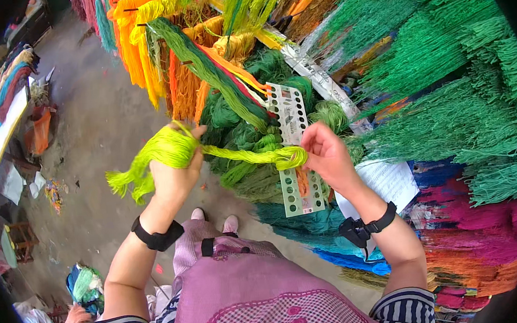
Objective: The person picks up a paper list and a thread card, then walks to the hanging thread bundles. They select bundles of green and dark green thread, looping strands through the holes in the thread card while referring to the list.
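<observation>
A bright lime-green thread skein stretches between my two hands. My left hand is closed around its thick part, with the cut, loose ends hanging out to the left. At the other end, the fingers of my right hand pinch a looped end of the skein. That loop lies over a long white card with rows of punched holes along both sides. Dark green, red, yellow and orange threads run to the upper part of the card. A dark green hank slants down toward it from the upper left.
Green thread bundles fill the right side, with magenta bundles below. Orange and yellow hanks hang at the top. A white paper sheet lies by my right wrist. A small wooden stool stands far left.
</observation>
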`<action>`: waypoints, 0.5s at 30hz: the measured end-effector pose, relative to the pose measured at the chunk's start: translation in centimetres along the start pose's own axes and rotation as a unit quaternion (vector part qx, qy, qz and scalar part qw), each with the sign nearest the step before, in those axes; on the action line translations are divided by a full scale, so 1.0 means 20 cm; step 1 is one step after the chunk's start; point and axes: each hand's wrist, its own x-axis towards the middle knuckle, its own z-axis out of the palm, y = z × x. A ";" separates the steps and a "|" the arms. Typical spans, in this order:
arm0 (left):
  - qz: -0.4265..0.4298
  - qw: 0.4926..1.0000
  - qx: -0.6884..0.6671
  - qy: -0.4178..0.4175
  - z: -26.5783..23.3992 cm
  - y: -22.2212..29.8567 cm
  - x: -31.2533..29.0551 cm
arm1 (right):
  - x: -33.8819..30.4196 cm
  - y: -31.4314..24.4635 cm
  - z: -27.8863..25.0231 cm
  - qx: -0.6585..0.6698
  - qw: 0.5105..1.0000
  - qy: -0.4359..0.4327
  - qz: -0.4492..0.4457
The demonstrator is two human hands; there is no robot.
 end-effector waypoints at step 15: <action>-0.255 0.704 -0.564 -0.347 0.12 0.32 0.06 | 0.06 -0.02 0.02 -0.093 0.993 -0.070 -0.015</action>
